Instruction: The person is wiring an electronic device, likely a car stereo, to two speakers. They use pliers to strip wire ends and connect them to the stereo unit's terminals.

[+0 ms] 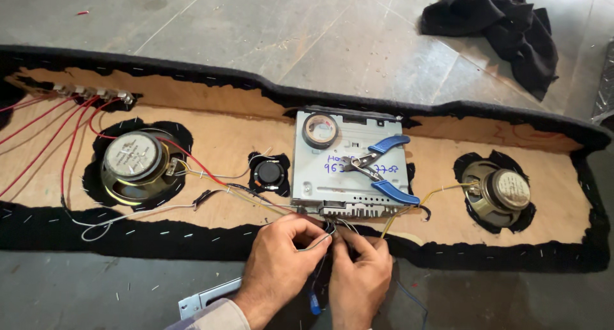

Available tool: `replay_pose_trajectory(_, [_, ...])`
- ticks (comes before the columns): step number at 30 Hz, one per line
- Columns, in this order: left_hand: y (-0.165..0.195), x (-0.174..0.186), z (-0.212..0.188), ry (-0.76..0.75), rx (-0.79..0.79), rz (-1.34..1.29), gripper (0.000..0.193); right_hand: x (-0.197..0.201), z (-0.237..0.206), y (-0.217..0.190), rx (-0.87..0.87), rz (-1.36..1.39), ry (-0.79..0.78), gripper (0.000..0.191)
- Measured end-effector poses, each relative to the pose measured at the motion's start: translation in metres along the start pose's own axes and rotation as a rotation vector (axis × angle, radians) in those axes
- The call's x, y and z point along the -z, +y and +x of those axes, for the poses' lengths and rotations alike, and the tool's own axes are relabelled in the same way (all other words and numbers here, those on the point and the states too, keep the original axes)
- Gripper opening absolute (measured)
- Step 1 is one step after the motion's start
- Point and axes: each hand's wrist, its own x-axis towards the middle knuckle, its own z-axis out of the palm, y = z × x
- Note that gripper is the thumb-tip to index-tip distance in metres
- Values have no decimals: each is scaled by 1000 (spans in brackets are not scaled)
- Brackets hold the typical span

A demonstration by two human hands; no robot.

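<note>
Both hands (pixel 320 263) on wires (pixel 332 231) (bunched)

A round pale label (pixel 132 155) caps the speaker magnet far left of the fingers (pixel 320 237) and above them. A similar round label (pixel 513 189) sits on the speaker to their right. Blue handwriting (pixel 358 165) marks the grey metal unit just above them.
</note>
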Motion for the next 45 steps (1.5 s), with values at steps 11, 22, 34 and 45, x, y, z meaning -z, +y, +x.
replay_pose_trajectory(11, [31, -11, 7, 102, 354, 162, 31, -18, 1, 2, -309, 346, 61, 18])
replay_pose_trajectory(22, [32, -15, 9, 67, 374, 240, 24, -16, 0, -18, -446, 133, 27, 17])
replay_pose_trajectory(34, [-3, -18, 18, -12, 368, 219, 23, -9, -3, -6, -338, 328, -42, 16])
replay_pose_trajectory(45, [25, 0, -9, 109, 246, 237, 20, -4, -5, 6, -232, 313, -101, 16])
